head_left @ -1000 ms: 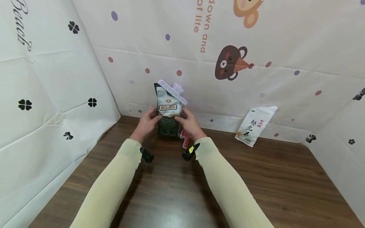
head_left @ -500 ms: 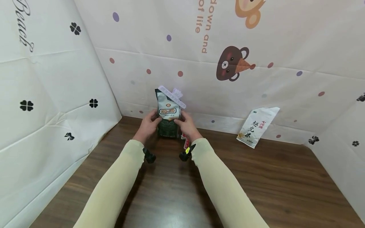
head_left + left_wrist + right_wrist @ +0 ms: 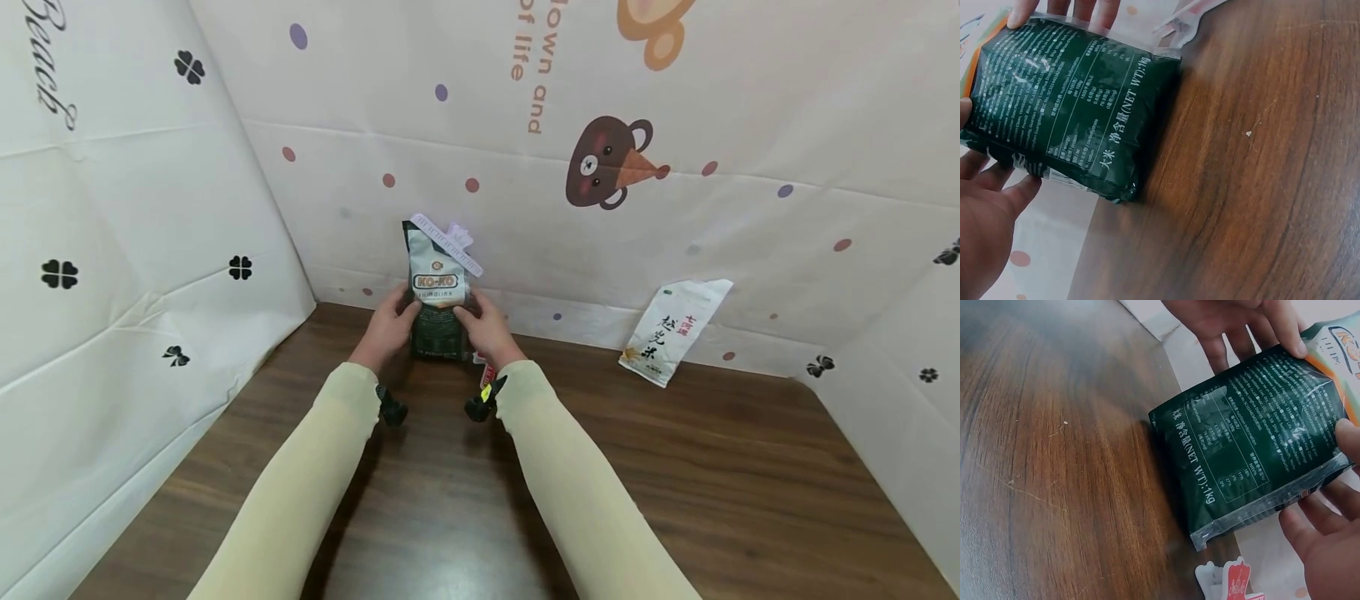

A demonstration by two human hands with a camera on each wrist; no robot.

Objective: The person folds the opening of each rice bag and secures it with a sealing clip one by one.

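Note:
A green and white bag of rice (image 3: 438, 332) marked KO-KO stands upright at the back of the table, near the patterned cloth. Across its folded top runs a lilac bag clip (image 3: 447, 245), set at a slant. My left hand (image 3: 387, 329) grips the bag's left side, its thumb on the front. On the other side my right hand (image 3: 492, 330) holds it the same way, fingers around the clear side seam. In the right wrist view, the bag's lower edge is close over the tabletop. A red and white clip (image 3: 1237, 579) lies by the bag's lower right corner, partly covered by my right wrist in the head view.
A white rice bag (image 3: 673, 332) leans against the back cloth (image 3: 750, 242) on the right, its top corner folded over. Cloth also hangs along the left (image 3: 142, 333) and right sides of the brown wooden table (image 3: 720, 483).
The bag's top dipped and came back up, and the bag has shifted slightly left with both hands on it. The right hand now covers more of the red clip.

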